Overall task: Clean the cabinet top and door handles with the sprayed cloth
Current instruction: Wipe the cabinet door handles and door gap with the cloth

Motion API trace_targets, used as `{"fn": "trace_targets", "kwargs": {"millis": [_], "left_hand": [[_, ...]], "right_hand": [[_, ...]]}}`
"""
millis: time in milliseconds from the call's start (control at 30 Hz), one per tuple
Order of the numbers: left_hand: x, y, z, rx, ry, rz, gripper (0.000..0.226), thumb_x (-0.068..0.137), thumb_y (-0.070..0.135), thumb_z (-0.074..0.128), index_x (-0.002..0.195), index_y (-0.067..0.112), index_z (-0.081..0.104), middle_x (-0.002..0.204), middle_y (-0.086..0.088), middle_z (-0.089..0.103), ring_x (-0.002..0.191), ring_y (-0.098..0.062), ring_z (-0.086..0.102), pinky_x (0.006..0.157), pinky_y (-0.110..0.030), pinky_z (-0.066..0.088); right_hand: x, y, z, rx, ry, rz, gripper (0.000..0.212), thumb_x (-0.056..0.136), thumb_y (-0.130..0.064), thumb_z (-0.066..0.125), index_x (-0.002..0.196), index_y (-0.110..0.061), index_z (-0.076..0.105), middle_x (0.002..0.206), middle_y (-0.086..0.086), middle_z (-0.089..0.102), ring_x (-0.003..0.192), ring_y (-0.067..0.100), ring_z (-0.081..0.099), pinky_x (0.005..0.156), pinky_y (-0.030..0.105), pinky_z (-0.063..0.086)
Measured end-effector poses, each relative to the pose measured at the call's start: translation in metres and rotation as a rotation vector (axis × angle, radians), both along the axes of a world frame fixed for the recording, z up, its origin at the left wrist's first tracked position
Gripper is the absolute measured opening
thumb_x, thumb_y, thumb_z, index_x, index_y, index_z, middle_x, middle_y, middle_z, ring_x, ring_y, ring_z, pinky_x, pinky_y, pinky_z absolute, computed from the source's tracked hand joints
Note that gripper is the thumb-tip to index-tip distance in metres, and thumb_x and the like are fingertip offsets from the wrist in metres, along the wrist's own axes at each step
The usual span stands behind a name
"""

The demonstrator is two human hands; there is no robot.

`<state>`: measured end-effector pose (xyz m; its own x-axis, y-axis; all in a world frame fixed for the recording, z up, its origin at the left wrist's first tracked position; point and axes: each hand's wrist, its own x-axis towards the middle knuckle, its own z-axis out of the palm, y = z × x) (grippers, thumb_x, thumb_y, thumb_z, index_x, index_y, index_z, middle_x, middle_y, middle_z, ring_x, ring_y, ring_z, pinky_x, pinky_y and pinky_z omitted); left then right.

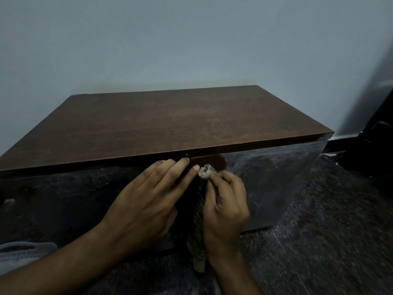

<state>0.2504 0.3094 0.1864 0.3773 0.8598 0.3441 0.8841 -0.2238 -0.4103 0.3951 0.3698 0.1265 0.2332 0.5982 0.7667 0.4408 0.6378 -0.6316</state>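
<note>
I am down low in front of the cabinet, right where its two dark shiny doors meet, just under the front edge of the cabinet top. My right hand pinches the cloth near its top end. A small bunched bit pokes out by my fingers, and the rest hangs straight down toward the floor. My left hand is spread out, with its straight fingers pressing on the edge of the left door beside the cloth.

I think I am wiping the handle spot on the doors now. I cannot see a clear handle, so it may be just the door edges. To do it well, I should hold the door firm with my left hand so it does not swing. Then I should rub the bunched cloth up and down the whole edge, slowly, and get into the gap too. The top looks bare, with a few pale marks near its right side.
</note>
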Motion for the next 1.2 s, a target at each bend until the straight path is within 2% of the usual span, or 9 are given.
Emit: {"fn": "trace_targets", "kwargs": {"millis": [67, 200, 333, 567, 733, 833, 900, 1100, 1200], "left_hand": [[0.002, -0.001, 0.001, -0.001, -0.012, 0.025, 0.078, 0.082, 0.024, 0.054, 0.155, 0.014, 0.03, 0.152, -0.015, 0.04, 0.136, -0.031, 0.04, 0.118, -0.043, 0.028], [0.003, 0.0, -0.003, 0.022, -0.003, 0.021, 0.079, 0.082, 0.022, 0.054, 0.156, 0.015, 0.028, 0.156, -0.013, 0.037, 0.137, -0.031, 0.04, 0.12, -0.044, 0.028], [0.002, 0.0, -0.012, 0.024, 0.013, 0.028, 0.078, 0.085, 0.024, 0.054, 0.157, 0.013, 0.026, 0.165, -0.004, 0.023, 0.14, -0.029, 0.04, 0.121, -0.046, 0.026], [-0.003, 0.002, -0.019, 0.077, 0.07, 0.028, 0.076, 0.089, 0.027, 0.053, 0.157, 0.014, 0.023, 0.166, -0.002, 0.019, 0.143, -0.029, 0.037, 0.12, -0.047, 0.029], [-0.004, 0.003, -0.021, 0.098, 0.097, 0.035, 0.075, 0.09, 0.028, 0.051, 0.158, 0.014, 0.022, 0.167, -0.002, 0.017, 0.145, -0.03, 0.033, 0.12, -0.047, 0.028], [-0.002, 0.002, -0.021, 0.099, 0.086, 0.047, 0.075, 0.09, 0.029, 0.051, 0.158, 0.014, 0.021, 0.167, -0.002, 0.016, 0.145, -0.03, 0.033, 0.121, -0.047, 0.027], [-0.001, 0.002, -0.021, 0.096, 0.078, 0.047, 0.076, 0.09, 0.03, 0.051, 0.158, 0.014, 0.021, 0.167, -0.002, 0.016, 0.145, -0.03, 0.032, 0.121, -0.047, 0.027], [0.0, 0.001, -0.019, 0.074, 0.059, 0.056, 0.079, 0.087, 0.03, 0.053, 0.158, 0.014, 0.022, 0.167, -0.002, 0.015, 0.145, -0.03, 0.033, 0.121, -0.047, 0.025], [0.0, 0.001, -0.018, 0.056, 0.062, 0.058, 0.079, 0.087, 0.03, 0.053, 0.158, 0.014, 0.021, 0.167, -0.002, 0.015, 0.145, -0.031, 0.033, 0.121, -0.047, 0.025]], "right_hand": [[0.003, -0.006, -0.01, -0.04, 0.051, -0.025, 0.012, 0.088, -0.003, 0.067, 0.096, 0.0, 0.074, 0.1, 0.009, 0.069, 0.093, 0.019, 0.066, 0.084, 0.028, 0.054], [0.003, -0.013, -0.023, -0.139, 0.135, -0.04, 0.012, 0.088, -0.014, 0.069, 0.093, -0.005, 0.075, 0.095, -0.001, 0.071, 0.09, 0.002, 0.063, 0.084, 0.011, 0.049], [-0.001, -0.014, -0.023, -0.264, 0.19, -0.007, 0.009, 0.088, -0.005, 0.066, 0.091, -0.004, 0.075, 0.093, -0.005, 0.068, 0.088, -0.003, 0.06, 0.078, 0.0, 0.041], [0.006, -0.016, -0.024, -0.374, 0.228, 0.175, 0.017, 0.096, -0.01, 0.06, 0.107, -0.015, 0.072, 0.105, -0.008, 0.064, 0.102, -0.003, 0.06, 0.081, 0.005, 0.044], [0.02, 0.001, -0.005, -0.511, 0.324, 0.35, 0.014, 0.096, -0.018, 0.061, 0.087, -0.018, 0.072, 0.092, -0.006, 0.069, 0.088, 0.008, 0.066, 0.074, 0.014, 0.049], [0.021, 0.002, -0.005, -0.545, 0.419, 0.395, 0.008, 0.094, -0.018, 0.064, 0.093, -0.02, 0.071, 0.091, -0.001, 0.072, 0.087, 0.01, 0.068, 0.076, 0.022, 0.055], [0.023, 0.0, -0.007, -0.544, 0.508, 0.399, 0.011, 0.092, -0.01, 0.066, 0.095, -0.02, 0.07, 0.09, -0.003, 0.073, 0.086, 0.007, 0.069, 0.075, 0.018, 0.054], [0.026, -0.003, -0.012, -0.567, 0.258, 0.403, 0.017, 0.093, -0.019, 0.067, 0.108, -0.024, 0.069, 0.101, -0.013, 0.071, 0.098, 0.001, 0.065, 0.08, 0.017, 0.051], [0.031, 0.0, -0.014, -0.518, 0.161, 0.398, 0.022, 0.091, -0.007, 0.067, 0.109, -0.02, 0.071, 0.108, -0.011, 0.068, 0.105, 0.006, 0.063, 0.086, 0.018, 0.051]]}}
